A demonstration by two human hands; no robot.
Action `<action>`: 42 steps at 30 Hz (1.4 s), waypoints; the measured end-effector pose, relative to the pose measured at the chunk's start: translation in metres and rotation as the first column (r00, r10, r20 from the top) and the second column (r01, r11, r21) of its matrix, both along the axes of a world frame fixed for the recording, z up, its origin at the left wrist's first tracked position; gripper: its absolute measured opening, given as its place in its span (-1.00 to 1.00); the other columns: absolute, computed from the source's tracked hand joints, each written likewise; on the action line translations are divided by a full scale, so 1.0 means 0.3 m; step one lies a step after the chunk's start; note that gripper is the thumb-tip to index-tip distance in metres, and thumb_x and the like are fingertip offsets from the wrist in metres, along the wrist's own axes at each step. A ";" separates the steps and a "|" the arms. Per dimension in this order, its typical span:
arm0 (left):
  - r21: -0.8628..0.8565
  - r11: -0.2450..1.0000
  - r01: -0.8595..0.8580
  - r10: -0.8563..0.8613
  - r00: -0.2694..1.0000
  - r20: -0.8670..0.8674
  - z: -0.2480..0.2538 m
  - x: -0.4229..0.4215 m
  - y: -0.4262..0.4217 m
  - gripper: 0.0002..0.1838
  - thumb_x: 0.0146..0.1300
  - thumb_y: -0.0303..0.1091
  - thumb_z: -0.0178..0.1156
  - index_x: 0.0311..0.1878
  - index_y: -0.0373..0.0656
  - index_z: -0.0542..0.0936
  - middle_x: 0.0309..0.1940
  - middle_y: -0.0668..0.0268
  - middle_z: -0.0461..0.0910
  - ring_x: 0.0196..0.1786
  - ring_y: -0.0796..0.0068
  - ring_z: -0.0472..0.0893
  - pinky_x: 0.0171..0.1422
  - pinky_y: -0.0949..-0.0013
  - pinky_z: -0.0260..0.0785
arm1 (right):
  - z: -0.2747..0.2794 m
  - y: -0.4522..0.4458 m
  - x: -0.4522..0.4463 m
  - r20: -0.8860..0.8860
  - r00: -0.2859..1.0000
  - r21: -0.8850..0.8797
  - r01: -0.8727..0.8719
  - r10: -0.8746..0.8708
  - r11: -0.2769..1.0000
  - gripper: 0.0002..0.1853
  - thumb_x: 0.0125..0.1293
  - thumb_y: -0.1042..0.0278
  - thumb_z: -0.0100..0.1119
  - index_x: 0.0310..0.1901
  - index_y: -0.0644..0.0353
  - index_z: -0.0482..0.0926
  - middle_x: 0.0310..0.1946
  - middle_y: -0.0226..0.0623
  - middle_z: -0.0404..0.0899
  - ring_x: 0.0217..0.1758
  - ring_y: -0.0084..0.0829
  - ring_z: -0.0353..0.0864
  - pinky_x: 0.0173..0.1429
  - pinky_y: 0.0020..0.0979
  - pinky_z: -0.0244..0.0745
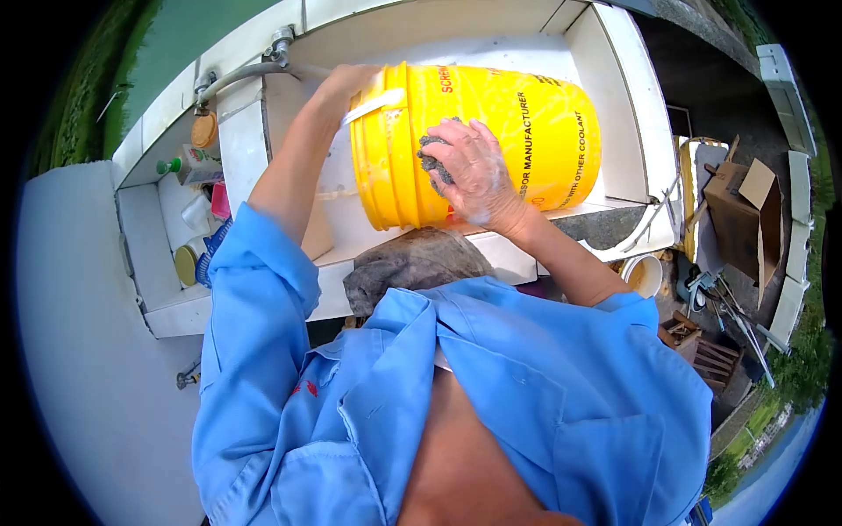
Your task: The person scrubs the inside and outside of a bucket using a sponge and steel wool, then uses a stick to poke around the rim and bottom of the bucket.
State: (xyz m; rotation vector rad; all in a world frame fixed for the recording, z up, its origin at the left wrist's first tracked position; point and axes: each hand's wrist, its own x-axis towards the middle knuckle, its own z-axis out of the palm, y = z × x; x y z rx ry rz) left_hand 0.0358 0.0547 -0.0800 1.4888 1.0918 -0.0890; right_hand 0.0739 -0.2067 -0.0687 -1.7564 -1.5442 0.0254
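Observation:
A yellow plastic bucket (553, 140) with printed lettering lies on its side in a white tiled sink (614, 105), wet with whitish suds. At the bucket's rim, my left hand (353, 86) grips the edge beside the white handle (373, 105); its fingers are mostly hidden. My right hand (478, 175) presses a dark grey scouring pad (431, 158) against the bucket's side, fingers curled over it. A dark wet cloth (421, 267) is draped over the sink's front edge, below the bucket.
A tap (281, 44) with a grey hose (237, 79) is at the back left. The left compartment holds a bottle (197, 165), a blue basket (215, 250) and jars. To the right are a white bucket (645, 273), a cardboard box (741, 206) and long-handled tools (741, 324).

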 end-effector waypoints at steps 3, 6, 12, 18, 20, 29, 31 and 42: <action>0.013 0.998 -0.067 0.059 0.940 0.337 0.079 -0.059 -0.142 -0.60 0.28 -0.16 0.08 -0.02 -0.33 0.44 -0.24 0.22 0.57 -0.29 0.50 0.58 -0.16 0.44 0.45 | -0.008 -0.061 0.032 0.000 1.000 -0.030 0.005 -0.005 1.000 -0.57 0.00 0.48 0.25 -0.04 0.01 0.41 0.06 -0.30 0.39 0.24 -0.20 0.32 0.32 -0.04 0.08; 0.302 0.953 0.017 -0.143 0.905 0.400 0.063 -0.231 -0.186 -0.61 0.31 -0.19 0.05 -0.01 -0.35 0.37 -0.20 0.23 0.51 -0.18 0.52 0.51 -0.08 0.47 0.37 | -0.052 -0.135 0.069 0.094 0.993 -0.118 0.077 -0.066 0.990 -0.45 -0.11 0.51 0.30 0.00 -0.01 0.41 0.14 -0.32 0.34 0.31 -0.19 0.24 0.35 -0.04 0.03; 0.458 0.886 -0.074 -0.121 0.917 0.381 0.031 -0.395 -0.263 -0.66 0.38 -0.15 -0.05 -0.06 -0.28 0.38 -0.27 0.29 0.48 -0.22 0.54 0.46 -0.08 0.44 0.32 | -0.077 -0.236 0.232 0.131 0.969 -0.089 0.222 -0.210 0.971 -0.51 0.01 0.52 0.22 0.04 -0.01 0.40 0.14 -0.31 0.35 0.31 -0.16 0.24 0.36 -0.03 -0.01; 0.467 0.836 -0.289 0.142 0.935 0.324 0.018 -0.381 -0.360 -0.63 0.41 -0.10 -0.10 -0.03 -0.25 0.41 -0.22 0.28 0.50 -0.16 0.55 0.47 -0.04 0.45 0.33 | -0.048 -0.141 0.477 0.107 0.991 -0.160 0.096 -0.080 0.982 -0.71 0.25 0.32 0.06 0.02 0.01 0.44 0.07 -0.26 0.41 0.24 -0.22 0.31 0.35 -0.13 0.06; 0.470 0.828 -0.306 0.146 0.927 0.346 -0.004 -0.400 -0.396 -0.64 0.40 -0.12 -0.10 -0.02 -0.26 0.40 -0.21 0.27 0.50 -0.16 0.54 0.47 -0.04 0.46 0.33 | -0.110 -0.065 0.639 -0.302 0.945 -0.192 0.073 -0.129 0.979 -0.75 0.33 0.20 0.01 0.01 0.01 0.44 0.00 -0.28 0.46 0.07 -0.37 0.47 0.15 -0.44 0.38; 0.571 0.750 -0.335 0.182 0.934 0.309 -0.077 -0.552 -0.548 -0.60 0.38 -0.13 -0.10 0.02 -0.33 0.31 -0.13 0.11 0.46 -0.09 0.28 0.46 0.03 0.31 0.30 | -0.340 0.211 0.851 -0.671 0.702 -0.684 -0.462 -0.238 0.564 -0.68 0.36 0.04 -0.04 0.02 0.00 0.45 -0.07 -0.34 0.52 -0.15 -0.59 0.50 -0.14 -0.63 0.44; 0.524 0.792 -0.312 0.194 0.944 0.268 -0.067 -0.574 -0.541 -0.59 0.38 -0.13 -0.12 0.04 -0.33 0.30 -0.10 0.11 0.44 -0.06 0.29 0.45 0.07 0.32 0.27 | -0.412 0.207 0.839 -0.611 0.740 -0.754 -0.433 -0.282 0.494 -0.70 0.37 0.10 -0.05 0.03 0.03 0.44 -0.10 -0.29 0.53 -0.19 -0.60 0.52 -0.18 -0.64 0.46; 0.567 0.774 -0.283 0.122 0.944 0.306 -0.052 -0.534 -0.534 -0.59 0.42 -0.15 -0.17 0.11 -0.32 0.30 -0.06 0.13 0.45 0.00 0.31 0.44 0.11 0.34 0.26 | -0.080 -0.233 0.460 -0.167 0.984 -0.085 0.041 -0.055 0.996 -0.79 0.28 0.36 0.03 -0.05 0.04 0.46 0.03 -0.22 0.41 0.14 -0.21 0.39 0.31 -0.30 0.18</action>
